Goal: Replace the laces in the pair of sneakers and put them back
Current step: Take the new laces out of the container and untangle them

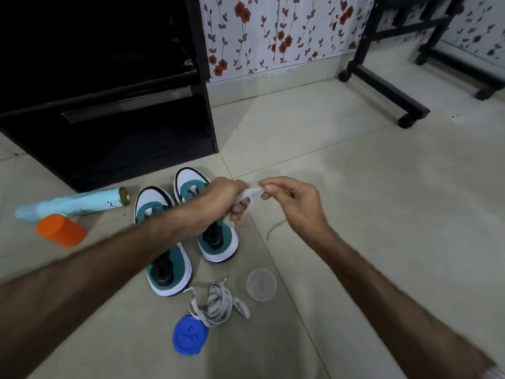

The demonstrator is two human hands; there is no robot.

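Both hands share one white lace [247, 193]: left hand [222, 196] grips it, right hand [287, 199] pinches its end. No writing legible; clear cup [261, 284] looks empty.

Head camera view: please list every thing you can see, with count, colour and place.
sneakers: 2, teal and white, on floor by cabinet
white lace: 1, held between both hands
grey laces: 1 pile, floor near sneaker heels
spray can: 1, light blue, lying left
orange container: 1, left of sneakers
blue lid: 1, beside grey laces
clear lid: 1, right of laces
cabinet: 1, black, behind
black stand: 1, wheeled, right rear
left hand: grips lace
right hand: pinches lace
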